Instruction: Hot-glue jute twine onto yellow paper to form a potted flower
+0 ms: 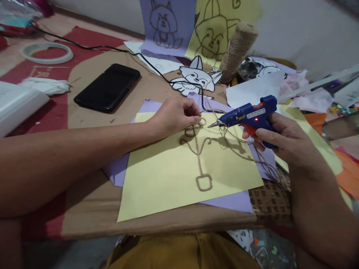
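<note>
Yellow paper makes up the yellow sheet (157,179), which lies flat with a lilac sheet (230,203) under it, on a cardboard-covered surface (95,209). A brown twine design (199,164) runs down the middle of the yellow sheet: a stem with two curled branches and a small squarish loop at its near end. Over the far edge of the yellow sheet, the left hand (179,112) is closed in a pinch, thumb against fingertips, on the twine at the design's top. The right hand (286,134), beside the yellow sheet's right edge, is wrapped around the handle of a blue glue gun (246,114), whose nozzle points over the sheet toward the pinched fingers. A pale label (255,113) on the gun is too small to read; a red light glows below it.

Dark Chinese characters (270,198) are printed on the cardboard at the yellow sheet's near right corner, mostly blurred. Beyond the yellow sheet stand a spool of twine (238,52) and a yellow fox drawing (252,11) with a mark like a "G" at its top. A black phone (108,87) lies beyond the sheet's far left corner.
</note>
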`<state>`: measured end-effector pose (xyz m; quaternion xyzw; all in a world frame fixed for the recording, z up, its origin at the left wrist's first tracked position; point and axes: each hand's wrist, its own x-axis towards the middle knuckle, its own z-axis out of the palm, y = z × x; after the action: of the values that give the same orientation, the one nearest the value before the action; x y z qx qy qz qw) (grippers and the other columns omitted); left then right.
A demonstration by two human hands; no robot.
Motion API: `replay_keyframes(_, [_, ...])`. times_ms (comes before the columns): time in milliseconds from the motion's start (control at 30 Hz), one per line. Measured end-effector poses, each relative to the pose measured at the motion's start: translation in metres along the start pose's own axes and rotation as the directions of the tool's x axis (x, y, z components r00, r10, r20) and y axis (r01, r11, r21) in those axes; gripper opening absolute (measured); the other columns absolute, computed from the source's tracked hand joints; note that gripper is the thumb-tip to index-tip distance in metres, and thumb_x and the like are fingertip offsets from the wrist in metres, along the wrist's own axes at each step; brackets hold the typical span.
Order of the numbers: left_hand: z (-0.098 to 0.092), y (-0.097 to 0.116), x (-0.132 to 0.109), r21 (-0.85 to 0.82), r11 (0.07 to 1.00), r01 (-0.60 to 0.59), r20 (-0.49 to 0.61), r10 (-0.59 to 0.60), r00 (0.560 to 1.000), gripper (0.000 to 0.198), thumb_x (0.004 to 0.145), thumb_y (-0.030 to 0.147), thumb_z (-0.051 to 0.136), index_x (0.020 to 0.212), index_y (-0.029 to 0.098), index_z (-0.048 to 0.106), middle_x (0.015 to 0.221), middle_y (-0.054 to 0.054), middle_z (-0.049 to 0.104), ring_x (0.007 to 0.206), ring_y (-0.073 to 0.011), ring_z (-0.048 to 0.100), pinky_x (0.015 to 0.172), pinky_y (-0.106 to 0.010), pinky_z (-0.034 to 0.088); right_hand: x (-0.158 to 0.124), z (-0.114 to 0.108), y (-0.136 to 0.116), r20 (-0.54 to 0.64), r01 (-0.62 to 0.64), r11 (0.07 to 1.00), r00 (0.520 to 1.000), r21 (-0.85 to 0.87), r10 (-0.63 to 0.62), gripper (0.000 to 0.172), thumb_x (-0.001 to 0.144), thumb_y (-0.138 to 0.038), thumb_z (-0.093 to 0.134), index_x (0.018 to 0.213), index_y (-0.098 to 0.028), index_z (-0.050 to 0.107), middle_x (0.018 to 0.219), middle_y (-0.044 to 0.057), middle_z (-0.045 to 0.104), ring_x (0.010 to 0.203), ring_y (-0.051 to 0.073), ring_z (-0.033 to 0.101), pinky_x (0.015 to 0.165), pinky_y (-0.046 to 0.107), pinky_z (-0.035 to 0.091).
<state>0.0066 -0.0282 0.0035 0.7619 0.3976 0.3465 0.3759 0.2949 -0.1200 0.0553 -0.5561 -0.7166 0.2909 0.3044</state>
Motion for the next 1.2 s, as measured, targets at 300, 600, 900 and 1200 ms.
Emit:
replay_keyframes(300, [-0.001, 0.008, -0.006, 0.089, 0.995, -0.051, 0.057, 0.046, 0.997, 0.004, 0.077, 0.021, 0.077, 0.077, 0.017, 0.075, 0.068, -0.002, 0.071, 0.061, -0.0127, 0.062, 0.059, -0.025, 0.046, 0.017, -0.006, 0.002, -0.073, -0.161, 0.820, 0.968, 0.549, 0.240, 0.021, 0.087, -0.038, 0.069, 0.101, -0.022, 0.064, 0.092, 0.007, 0.067, 0.063, 0.012, 0.045, 0.048, 0.028, 0.034])
replay_keyframes(600, [0.000, 0.001, -0.013, 0.193, 0.964, -0.182, 0.093, 0.167, 0.982, 0.010, 0.080, 0.027, 0.075, 0.081, 0.017, 0.076, 0.074, -0.002, 0.073, 0.063, -0.0113, 0.062, 0.057, -0.021, 0.043, 0.042, -0.006, 0.044, -0.428, -0.057, 0.677, 0.734, 0.734, 0.527, 0.015, 0.094, -0.022, 0.059, 0.085, -0.011, 0.065, 0.074, 0.004, 0.063, 0.058, 0.010, 0.054, 0.046, 0.020, 0.049])
replay_keyframes(900, [-0.002, -0.002, -0.013, 0.209, 0.952, -0.222, 0.109, 0.203, 0.973, 0.011, 0.083, 0.027, 0.073, 0.083, 0.017, 0.076, 0.083, -0.006, 0.075, 0.070, -0.0149, 0.066, 0.063, -0.026, 0.049, 0.054, -0.001, 0.057, -0.421, -0.250, 0.715, 0.665, 0.653, 0.617, 0.020, 0.093, -0.022, 0.064, 0.074, -0.016, 0.060, 0.058, -0.002, 0.058, 0.041, 0.006, 0.049, 0.034, 0.015, 0.042])
replay_keyframes(1200, [-0.004, 0.002, -0.015, 0.238, 0.945, -0.224, 0.124, 0.200, 0.972, 0.010, 0.082, 0.027, 0.075, 0.083, 0.017, 0.077, 0.081, -0.003, 0.075, 0.065, -0.0113, 0.064, 0.061, -0.023, 0.047, 0.067, 0.005, 0.051, -0.315, -0.266, 0.766, 0.796, 0.585, 0.517, 0.022, 0.087, -0.031, 0.070, 0.074, -0.015, 0.063, 0.069, 0.005, 0.069, 0.044, 0.006, 0.047, 0.036, 0.017, 0.032])
